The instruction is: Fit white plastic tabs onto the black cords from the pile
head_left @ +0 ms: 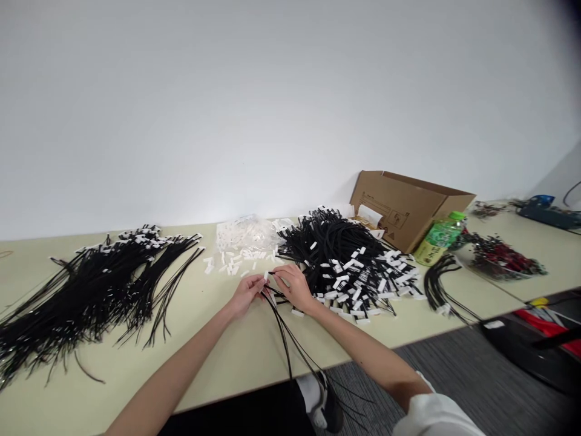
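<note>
My left hand (246, 295) is closed in a pinch around a small white connector (266, 275) at the front middle of the table. Close beside it, my right hand (295, 288) pinches the end of a black cable (272, 273) against or just at the connector; whether the end sits inside it I cannot tell. Several thin black cables (282, 330) run down from between my hands and hang over the table's front edge. Just behind my hands lie loose white connectors (233, 263) in a scattered group.
A large bundle of black cables (104, 284) lies at the left. Right of my hands is a heap of black cables with white ends (336, 242). Behind are a clear plastic bag (247, 233), a cardboard box (399, 206) and a green-capped bottle (438, 239). Red-and-black wires (503, 257) lie farther right.
</note>
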Motion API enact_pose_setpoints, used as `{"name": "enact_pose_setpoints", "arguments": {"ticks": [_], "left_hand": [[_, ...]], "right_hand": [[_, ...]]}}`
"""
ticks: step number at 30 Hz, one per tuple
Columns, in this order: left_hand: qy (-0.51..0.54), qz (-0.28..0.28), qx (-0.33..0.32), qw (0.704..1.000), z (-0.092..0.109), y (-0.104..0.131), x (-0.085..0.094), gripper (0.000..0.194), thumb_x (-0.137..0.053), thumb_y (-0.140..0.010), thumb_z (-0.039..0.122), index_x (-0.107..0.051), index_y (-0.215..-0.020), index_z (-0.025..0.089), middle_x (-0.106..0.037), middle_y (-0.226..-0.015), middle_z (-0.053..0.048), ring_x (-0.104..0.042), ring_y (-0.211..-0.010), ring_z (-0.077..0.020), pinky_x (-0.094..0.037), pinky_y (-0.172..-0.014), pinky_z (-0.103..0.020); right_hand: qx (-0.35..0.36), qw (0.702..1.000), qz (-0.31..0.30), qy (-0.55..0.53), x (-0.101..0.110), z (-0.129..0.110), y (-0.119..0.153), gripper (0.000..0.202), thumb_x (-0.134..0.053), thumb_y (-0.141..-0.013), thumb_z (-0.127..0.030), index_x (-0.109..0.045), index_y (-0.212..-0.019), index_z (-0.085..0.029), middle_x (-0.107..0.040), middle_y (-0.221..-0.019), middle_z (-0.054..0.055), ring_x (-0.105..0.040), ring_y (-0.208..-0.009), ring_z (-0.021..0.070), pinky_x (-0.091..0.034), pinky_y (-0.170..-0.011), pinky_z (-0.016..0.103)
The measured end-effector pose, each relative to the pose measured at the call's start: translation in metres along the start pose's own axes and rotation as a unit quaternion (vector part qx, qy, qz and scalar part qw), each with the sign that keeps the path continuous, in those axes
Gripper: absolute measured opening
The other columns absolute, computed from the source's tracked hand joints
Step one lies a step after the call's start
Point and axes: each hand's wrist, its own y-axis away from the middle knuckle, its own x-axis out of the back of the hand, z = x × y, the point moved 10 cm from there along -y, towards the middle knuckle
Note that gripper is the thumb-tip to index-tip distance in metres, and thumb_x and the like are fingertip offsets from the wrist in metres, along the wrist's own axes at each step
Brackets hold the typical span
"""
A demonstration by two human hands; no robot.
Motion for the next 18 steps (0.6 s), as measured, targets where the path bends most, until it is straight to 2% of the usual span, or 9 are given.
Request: {"name": "enact_pose_setpoints", "arguments": {"ticks": [8,18], "left_hand": [[-0.004,-0.007,0.008,1.0,0.0052,0.0033,-0.0029,0.035,-0.063,-0.066,0.045,-0.059,-0.074,0.012,-0.059,-0.057,-0.001,-0.053,-0.053,-0.0136,-0.039,-0.048,-0.023],[0.021,-0.029,0.029,0.999,-0.0019,-0.0016,-0.0052,0.03,-0.06,-0.07,0.044,-0.058,-0.071,0.014,-0.057,-0.058,-0.001,-0.052,-0.053,-0.0123,-0.038,-0.047,-0.022]], "right_hand": [[-0.001,0.999,-0.03,0.013,-0.0029,-0.0048,-0.002,0.017,-0.041,-0.086,-0.018,-0.056,-0.079,-0.017,-0.062,-0.085,0.005,-0.053,-0.08,0.0166,-0.036,-0.07,0.032],[-0.004,1.0,-0.005,0.003,-0.0024,-0.0028,-0.0019,0.011,-0.042,-0.083,-0.013,-0.052,-0.08,-0.017,-0.062,-0.088,0.005,-0.055,-0.08,0.0144,-0.039,-0.072,0.03]]}}
